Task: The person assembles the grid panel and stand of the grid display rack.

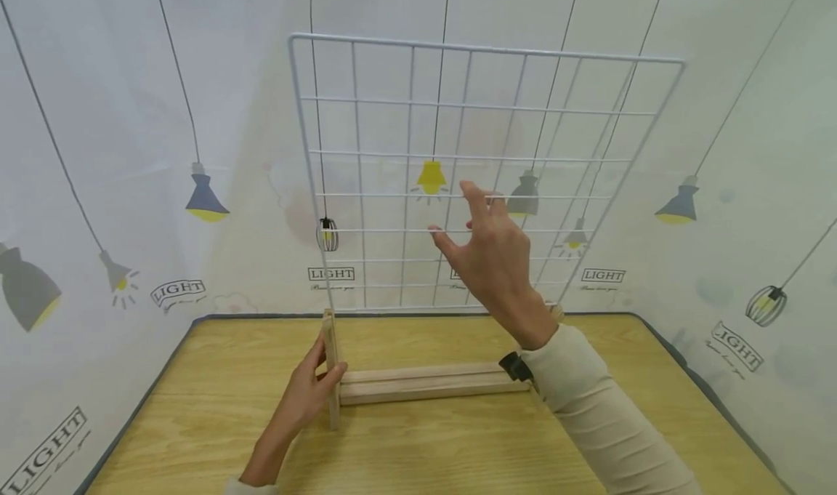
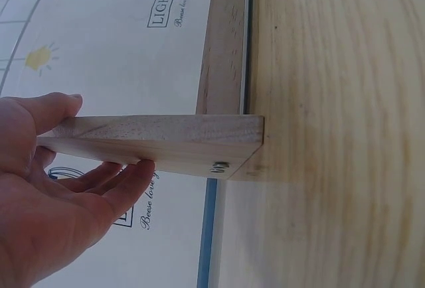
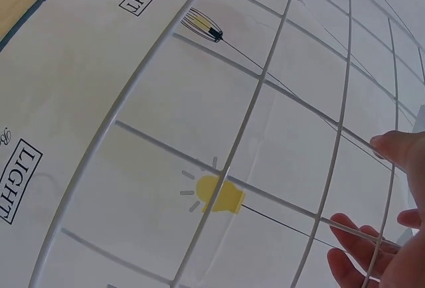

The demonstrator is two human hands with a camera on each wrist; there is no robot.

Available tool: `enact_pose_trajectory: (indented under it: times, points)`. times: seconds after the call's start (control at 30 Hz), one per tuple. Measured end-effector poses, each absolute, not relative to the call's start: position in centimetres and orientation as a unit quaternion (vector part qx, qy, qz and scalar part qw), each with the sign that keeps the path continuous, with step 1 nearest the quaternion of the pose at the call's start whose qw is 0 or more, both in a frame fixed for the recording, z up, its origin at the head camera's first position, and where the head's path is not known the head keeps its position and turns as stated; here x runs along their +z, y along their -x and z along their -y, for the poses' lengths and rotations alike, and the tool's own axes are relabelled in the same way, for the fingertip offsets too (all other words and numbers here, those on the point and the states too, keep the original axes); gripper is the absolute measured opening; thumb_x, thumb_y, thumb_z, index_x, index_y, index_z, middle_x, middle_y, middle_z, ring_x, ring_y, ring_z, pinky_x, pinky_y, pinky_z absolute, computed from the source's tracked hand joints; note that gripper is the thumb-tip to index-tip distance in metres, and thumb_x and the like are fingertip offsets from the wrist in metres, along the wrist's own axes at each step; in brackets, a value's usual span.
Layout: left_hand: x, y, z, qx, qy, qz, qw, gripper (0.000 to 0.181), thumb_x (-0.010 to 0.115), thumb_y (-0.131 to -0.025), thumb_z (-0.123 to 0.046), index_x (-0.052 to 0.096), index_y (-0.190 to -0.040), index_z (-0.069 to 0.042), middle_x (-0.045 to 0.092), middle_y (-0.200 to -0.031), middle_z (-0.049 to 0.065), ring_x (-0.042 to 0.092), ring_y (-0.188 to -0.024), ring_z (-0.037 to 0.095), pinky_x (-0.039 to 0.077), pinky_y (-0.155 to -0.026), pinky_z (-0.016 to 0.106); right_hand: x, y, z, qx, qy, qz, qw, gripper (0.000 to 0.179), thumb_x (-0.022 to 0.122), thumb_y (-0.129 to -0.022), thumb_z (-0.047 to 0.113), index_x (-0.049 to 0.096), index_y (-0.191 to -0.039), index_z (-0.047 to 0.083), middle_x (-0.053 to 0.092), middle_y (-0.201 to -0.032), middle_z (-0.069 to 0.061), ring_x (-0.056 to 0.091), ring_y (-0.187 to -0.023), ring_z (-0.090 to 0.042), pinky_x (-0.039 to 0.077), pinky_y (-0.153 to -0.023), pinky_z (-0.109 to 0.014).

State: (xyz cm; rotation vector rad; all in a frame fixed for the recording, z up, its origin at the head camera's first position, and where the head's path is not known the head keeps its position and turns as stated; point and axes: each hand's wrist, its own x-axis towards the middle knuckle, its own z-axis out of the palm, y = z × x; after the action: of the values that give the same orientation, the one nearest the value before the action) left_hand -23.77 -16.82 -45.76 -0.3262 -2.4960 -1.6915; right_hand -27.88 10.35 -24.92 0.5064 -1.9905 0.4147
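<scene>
My left hand grips the upright wooden end board of a low stand, thumb on one side and fingers on the other. A wooden crossbar runs from that board to the right. Behind it a white wire grid rises upright, its bottom near the tops of the end pieces. My right hand is raised at the grid's middle, thumb and fingers apart and slightly bent. In the right wrist view its fingers are close to the wires; whether they touch is unclear. A screw head shows near the board's lower end.
The stand is on a wood-grain table. White sheets printed with lamps and the word LIGHT enclose the table at the back and both sides. A dark band is on my right wrist's side, along the table's edge.
</scene>
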Motion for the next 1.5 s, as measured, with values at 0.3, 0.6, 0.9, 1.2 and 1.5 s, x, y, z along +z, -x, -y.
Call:
enact_pose_trajectory:
  times: [0.3,0.6,0.9,1.2,1.5]
  points:
    - [-46.0,23.8,16.9,-0.554,0.112,0.823,0.056,0.074,0.053,-0.104,-0.023,0.007,-0.159,-0.006,0.023,-0.159,0.026,0.029,-0.144,0.044,0.040,-0.107,0.058,-25.4,28.2,-10.2,0.168,-0.214,0.832,0.484,0.068,0.080,-0.084,0.038,0.050,-0.137,0.006,0.065,-0.109,-0.023,0.066,-0.065,-0.026,0.035,-0.039,-0.030]
    - [-45.9,24.0,16.9,-0.549,0.110,0.826,0.060,0.074,0.054,-0.104,-0.021,0.006,-0.159,-0.004,0.023,-0.159,0.026,0.028,-0.144,0.044,0.040,-0.108,0.058,-25.5,28.5,-10.1,0.169,-0.214,0.837,0.475,0.068,0.079,-0.084,0.038,0.050,-0.137,0.007,0.065,-0.111,-0.022,0.068,-0.068,-0.026,0.036,-0.039,-0.030]
    - [-46.1,23.9,16.8,-0.555,0.109,0.822,0.066,0.074,0.055,-0.103,-0.018,0.008,-0.158,-0.002,0.024,-0.158,0.028,0.029,-0.143,0.045,0.042,-0.106,0.058,-26.0,28.6,-10.0,0.169,-0.204,0.849,0.457,0.069,0.080,-0.083,0.038,0.050,-0.138,0.008,0.065,-0.112,-0.023,0.069,-0.068,-0.026,0.037,-0.039,-0.030]
    - [-45.7,23.7,16.6,-0.561,0.112,0.817,0.070,0.072,0.055,-0.103,-0.015,0.011,-0.158,-0.001,0.027,-0.157,0.029,0.031,-0.143,0.045,0.043,-0.105,0.057,-26.2,28.8,-10.2,0.166,-0.199,0.854,0.452,0.069,0.079,-0.084,0.040,0.050,-0.138,0.008,0.065,-0.113,-0.022,0.068,-0.067,-0.026,0.036,-0.039,-0.029]
    - [-45.7,23.7,16.8,-0.559,0.106,0.820,0.067,0.072,0.055,-0.103,-0.013,0.010,-0.158,-0.002,0.027,-0.157,0.028,0.031,-0.143,0.044,0.042,-0.106,0.057,-26.7,28.9,-9.9,0.169,-0.198,0.855,0.448,0.069,0.080,-0.083,0.040,0.051,-0.137,0.009,0.065,-0.109,-0.022,0.066,-0.063,-0.026,0.037,-0.038,-0.030]
